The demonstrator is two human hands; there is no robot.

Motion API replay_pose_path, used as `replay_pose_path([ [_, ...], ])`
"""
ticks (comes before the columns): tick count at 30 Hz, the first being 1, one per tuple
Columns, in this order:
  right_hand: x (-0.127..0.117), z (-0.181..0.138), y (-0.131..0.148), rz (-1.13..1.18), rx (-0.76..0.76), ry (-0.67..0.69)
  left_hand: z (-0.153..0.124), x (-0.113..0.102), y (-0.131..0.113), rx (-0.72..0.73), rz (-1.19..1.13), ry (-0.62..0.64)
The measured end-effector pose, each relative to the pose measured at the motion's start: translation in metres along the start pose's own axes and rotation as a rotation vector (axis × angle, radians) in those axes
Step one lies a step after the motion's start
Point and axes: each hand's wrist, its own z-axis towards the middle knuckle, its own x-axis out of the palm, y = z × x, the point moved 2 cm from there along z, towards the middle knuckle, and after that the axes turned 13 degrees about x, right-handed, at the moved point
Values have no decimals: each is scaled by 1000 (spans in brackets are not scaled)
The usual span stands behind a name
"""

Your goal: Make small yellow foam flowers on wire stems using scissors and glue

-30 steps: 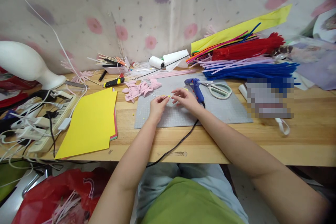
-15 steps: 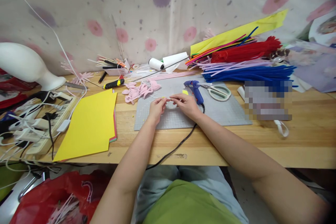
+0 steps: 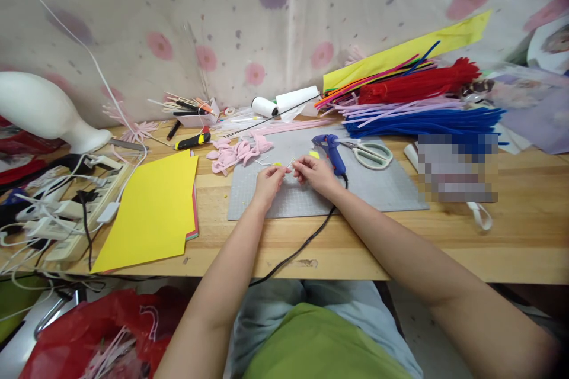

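Observation:
Over the grey cutting mat (image 3: 284, 207), my left hand (image 3: 268, 183) and my right hand (image 3: 315, 174) work close together, each in a fingertip pinch. Thin white strands (image 3: 291, 161) stick up from the right fingertips. What the left fingers pinch is too small to make out. Just behind the left hand lie a white wire and a small yellow piece. Pink fuzzy petal shapes (image 3: 240, 151) rest at the mat's upper left. To the right of my hands are a yellow scrap (image 3: 314, 155), a blue glue gun (image 3: 334, 157) and pale-handled scissors (image 3: 372, 156).
Bundles of red pipe cleaners (image 3: 413, 86) and blue pipe cleaners (image 3: 422, 125) lie at the back right. Yellow sheets (image 3: 149, 213), a utility knife (image 3: 192, 141) and a cable-filled power strip (image 3: 104, 201) are on the left. The glue gun's black cord (image 3: 302, 247) crosses the table's front edge.
My fingertips have drawn slightly apart, and the right fingers are more curled. Thin white strands now show upright at the right fingertips. The view has shifted slightly.

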Motion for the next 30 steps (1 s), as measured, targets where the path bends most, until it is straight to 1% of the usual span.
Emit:
replay_pose_path([
  [4,1,-1,0,-163,-31,-20,-1,1,-1,5,22,-4],
  [7,0,0,-2,-192,-58,1,-1,0,-1,6,38,-28],
  [13,-1,4,-5,-25,-44,132,0,-2,3,32,44,-59],
  [19,0,3,-2,119,17,205,1,-2,6,56,62,-44],
  [22,-1,3,-2,181,42,207,1,-2,5,60,47,-52],
  [30,-2,5,-4,260,121,144,1,-1,4,42,49,-76],
])
